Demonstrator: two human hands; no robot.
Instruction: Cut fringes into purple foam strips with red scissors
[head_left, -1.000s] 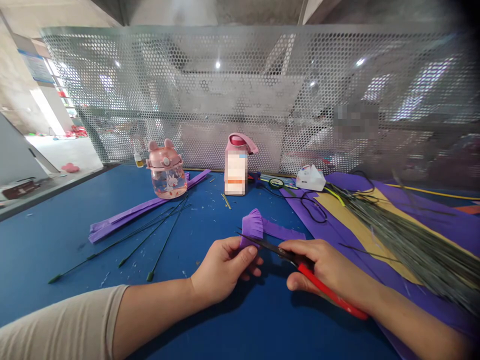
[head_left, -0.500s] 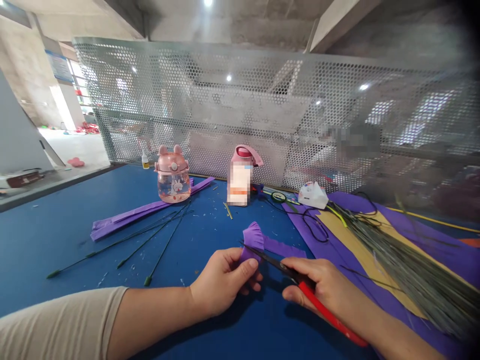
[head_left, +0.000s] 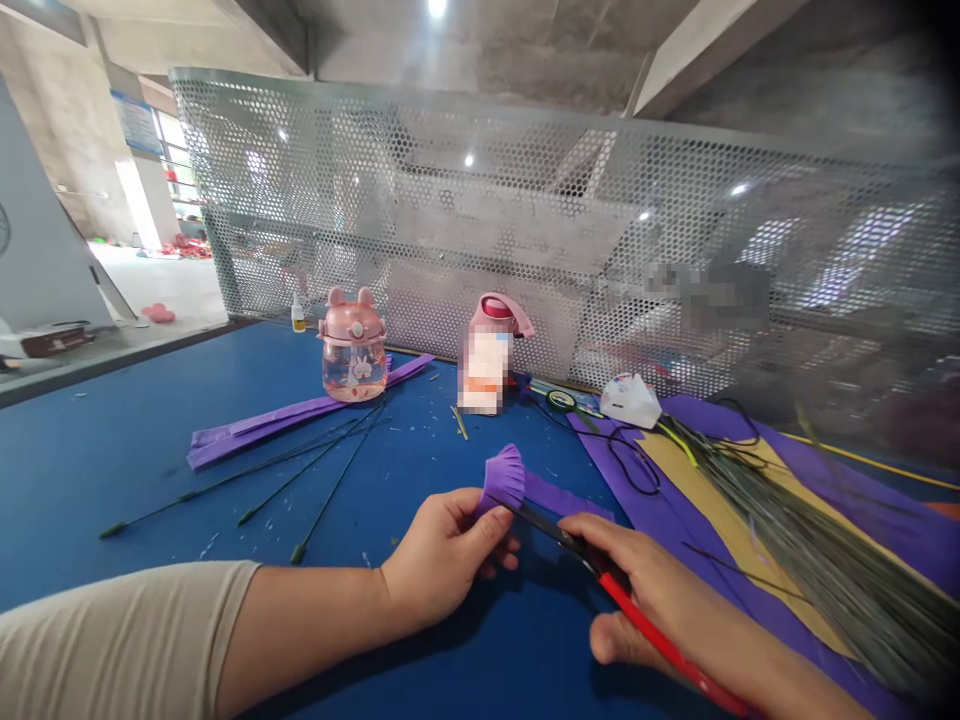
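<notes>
My left hand (head_left: 442,555) pinches the near end of a folded purple crepe paper strip (head_left: 505,475), whose ruffled end fans upward. My right hand (head_left: 637,590) is closed round red-handled scissors (head_left: 592,570). The dark blades point left and meet the paper just beside my left thumb. A flat tail of the purple strip (head_left: 566,495) runs to the right behind the blades. Both hands hover low over the blue table (head_left: 112,460).
Several green wire stems (head_left: 300,470) and a long purple paper strip (head_left: 300,412) lie at left. A pink cup (head_left: 353,345) and pink-lidded bottle (head_left: 487,360) stand by a perforated metal screen (head_left: 525,240). Purple and yellow sheets (head_left: 720,480) with a wire bundle (head_left: 810,540) fill the right.
The view has tilted upward and swung left. My right hand has drawn back toward me with the scissors while the left keeps its hold on the paper.
</notes>
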